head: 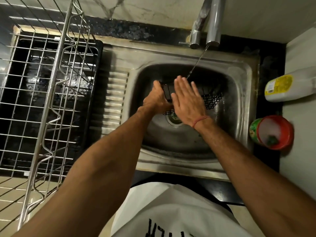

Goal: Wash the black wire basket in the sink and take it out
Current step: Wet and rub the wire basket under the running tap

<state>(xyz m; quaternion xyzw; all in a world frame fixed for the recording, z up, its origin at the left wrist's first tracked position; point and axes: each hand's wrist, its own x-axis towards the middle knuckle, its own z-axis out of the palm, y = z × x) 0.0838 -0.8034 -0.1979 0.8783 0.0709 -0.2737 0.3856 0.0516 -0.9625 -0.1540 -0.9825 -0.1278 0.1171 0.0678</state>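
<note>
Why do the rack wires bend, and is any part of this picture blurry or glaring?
Head view: the wide-angle lens bows the dish rack wires; the right hand over the black wire basket is slightly motion-blurred; dim light leaves the sink basin shadowed, with glare on the tap.

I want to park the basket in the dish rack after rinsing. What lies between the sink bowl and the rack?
In the head view, only the sink's ribbed steel drainboard lies between the sink bowl and the dish rack; nothing stands on it.

Left hand [156,98] gripping, right hand [187,101] flat.
</note>
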